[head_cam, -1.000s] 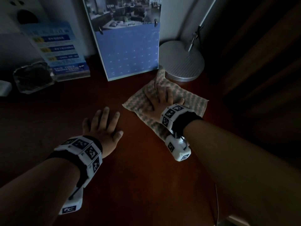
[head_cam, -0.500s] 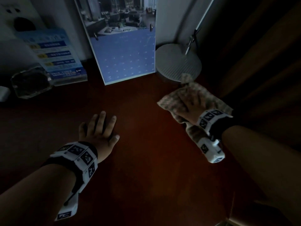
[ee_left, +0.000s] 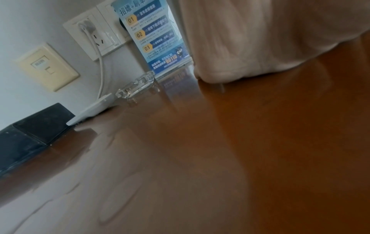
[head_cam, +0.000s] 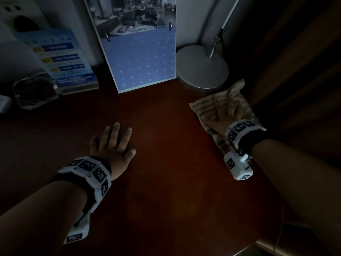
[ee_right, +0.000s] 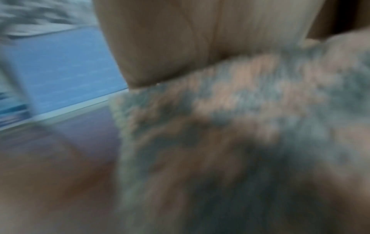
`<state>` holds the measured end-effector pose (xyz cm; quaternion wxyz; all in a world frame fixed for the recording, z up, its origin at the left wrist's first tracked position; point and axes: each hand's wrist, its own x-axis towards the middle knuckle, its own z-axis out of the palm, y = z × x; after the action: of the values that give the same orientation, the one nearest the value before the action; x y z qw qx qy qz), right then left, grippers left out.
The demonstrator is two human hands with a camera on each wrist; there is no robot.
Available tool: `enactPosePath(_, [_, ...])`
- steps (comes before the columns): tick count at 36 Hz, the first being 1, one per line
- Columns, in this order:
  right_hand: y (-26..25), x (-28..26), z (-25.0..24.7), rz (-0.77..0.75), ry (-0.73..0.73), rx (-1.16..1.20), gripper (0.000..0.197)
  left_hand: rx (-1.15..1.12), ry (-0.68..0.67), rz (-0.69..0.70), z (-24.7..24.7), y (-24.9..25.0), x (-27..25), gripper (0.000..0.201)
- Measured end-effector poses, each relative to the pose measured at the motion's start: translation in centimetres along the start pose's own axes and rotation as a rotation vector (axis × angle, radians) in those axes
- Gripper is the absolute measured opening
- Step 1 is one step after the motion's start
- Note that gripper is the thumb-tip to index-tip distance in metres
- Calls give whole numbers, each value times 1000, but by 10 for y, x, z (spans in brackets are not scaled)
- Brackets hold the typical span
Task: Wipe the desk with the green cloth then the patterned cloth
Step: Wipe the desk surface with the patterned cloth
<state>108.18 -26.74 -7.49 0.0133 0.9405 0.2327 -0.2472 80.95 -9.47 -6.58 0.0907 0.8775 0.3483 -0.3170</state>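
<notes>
- The right hand (head_cam: 224, 115) lies flat, fingers spread and straight, on top of the pale patterned woven cloth (head_cam: 206, 106), which sits at the far right of the dark reddish-brown wooden tabletop (head_cam: 166, 182), just in front of the round grey metal lamp base (head_cam: 202, 67) and close to the right edge.
- The left hand (head_cam: 113, 145) rests palm-down with straight fingers on the bare wood near the middle, holding nothing; it appears to steady the body.
- No green cloth shows in any view, so the step in hand is judged to be the second wipe, with the patterned one.
- To do it well, the palm should press evenly so the whole cloth slides as one; its near end is bunched under the wrist, and a flatter spread would cover more wood per stroke.
- The right-wrist view is blurred, so how the fingertips grip the weave cannot be told.
- Strokes are best run in overlapping lanes, from the lamp side back toward the left hand.
- Care is needed along the back: the tall blue standing calendar (head_cam: 142, 58) leans upright and may tip if nudged, and the clear glass ashtray (head_cam: 35, 91) and blue printed leaflet stand (head_cam: 62, 60) sit at the far left.
- Near the right edge the cloth could slip off the wood.
</notes>
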Motion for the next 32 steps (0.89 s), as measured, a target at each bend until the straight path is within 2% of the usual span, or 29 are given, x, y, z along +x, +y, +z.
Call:
enactPosePath(7, [-19,-43,24,-44,-36,-77,83,-2,-2,4,-1,0,1,62])
enactPosePath(10, [-14,-61,36,-99,-12,-99,85,1,-10,6,-2,0,1,62])
enactPosePath(14, [2,-74,43,-150,-79,-161,91,3,-28,5,-3,0,1,62])
enactPosePath(20, [-1,-62,31,-125,-109,-151,93,-1,-49,2,-3,0,2,62])
enactPosePath(25, [-10,-24,10,-53,-136,-157,96,14,-47,-4,-4,1,-1,62])
enactPosePath(29, [-4,17,2,-75,-136,-155,115,5,-38,-6,-3,0,-1,62])
enactPosePath(32, [0,29,-4,-99,-122,-153,110,0,-26,-1,-1,0,0,62])
